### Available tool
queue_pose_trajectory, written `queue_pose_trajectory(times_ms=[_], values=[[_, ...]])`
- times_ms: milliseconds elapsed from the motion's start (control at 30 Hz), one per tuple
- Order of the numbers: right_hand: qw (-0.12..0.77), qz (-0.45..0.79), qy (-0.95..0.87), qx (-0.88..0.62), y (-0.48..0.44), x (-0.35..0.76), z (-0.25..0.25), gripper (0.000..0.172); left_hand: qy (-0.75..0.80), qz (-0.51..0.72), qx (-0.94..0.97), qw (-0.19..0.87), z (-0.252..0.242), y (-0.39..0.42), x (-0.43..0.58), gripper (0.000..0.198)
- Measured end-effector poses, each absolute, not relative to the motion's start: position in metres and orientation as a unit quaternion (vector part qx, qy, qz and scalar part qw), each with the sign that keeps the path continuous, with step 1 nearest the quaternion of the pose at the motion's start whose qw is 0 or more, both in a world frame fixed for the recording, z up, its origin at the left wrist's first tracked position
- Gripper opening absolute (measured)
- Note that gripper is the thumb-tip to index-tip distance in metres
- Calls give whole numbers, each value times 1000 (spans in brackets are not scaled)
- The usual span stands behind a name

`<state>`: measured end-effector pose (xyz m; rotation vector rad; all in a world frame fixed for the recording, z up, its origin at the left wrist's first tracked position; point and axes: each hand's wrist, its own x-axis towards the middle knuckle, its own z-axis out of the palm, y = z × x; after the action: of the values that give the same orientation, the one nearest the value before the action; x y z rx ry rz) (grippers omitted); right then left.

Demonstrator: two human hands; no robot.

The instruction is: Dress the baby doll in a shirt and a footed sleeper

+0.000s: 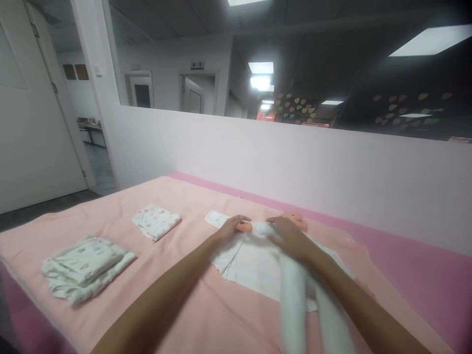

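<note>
A baby doll lies on a pink blanket, its head (297, 220) toward the wall. White baby clothing (250, 260) is spread under and around its body. One doll arm in a white sleeve (262, 228) stretches to the left, and the doll's hand (244, 227) shows at the cuff. My left hand (233, 227) is closed around that doll hand, fingers curled over it. Across the upper sleeve lies my right hand (289, 236), thumb and fingers on either side of the cloth. Two blurred pale strips (293, 305) run down in front of the doll, partly covering it.
Folded printed baby clothes (86, 268) lie at the left on the pink blanket (177, 290), with a smaller folded printed cloth (155, 222) farther back. A white wall (295, 162) with a window closes off the far side. A door (33, 113) stands at the left.
</note>
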<state>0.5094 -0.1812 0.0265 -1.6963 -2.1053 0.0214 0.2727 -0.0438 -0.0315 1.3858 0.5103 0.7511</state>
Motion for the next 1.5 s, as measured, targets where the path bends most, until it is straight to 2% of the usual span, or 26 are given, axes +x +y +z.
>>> queue_pose_trajectory(times_ms=[100,167,300,367,433,567,833,1067,1500], values=[[161,91,-805,-564,-154,491,28,52,230,358,600,678,-40,-47,275,45],[162,121,-804,-560,-145,488,23,48,238,372,633,636,-42,-49,273,45],[260,107,-762,-584,-143,493,4,44,344,428,717,428,-46,-53,272,45],[291,98,-743,-595,-146,494,-3,46,401,408,758,314,-51,-56,275,39],[287,96,-734,-608,-148,493,-6,47,410,358,810,219,-55,-58,279,33],[252,71,-731,-630,-149,487,-6,50,401,288,862,112,-61,-60,285,45],[236,25,-727,-645,-152,482,-3,48,407,285,862,100,-61,-58,286,14],[210,11,-732,-648,-147,485,-8,44,434,343,811,192,-58,-53,284,13],[97,-9,-740,-665,-142,482,-6,33,408,450,742,282,-64,-47,283,10]])
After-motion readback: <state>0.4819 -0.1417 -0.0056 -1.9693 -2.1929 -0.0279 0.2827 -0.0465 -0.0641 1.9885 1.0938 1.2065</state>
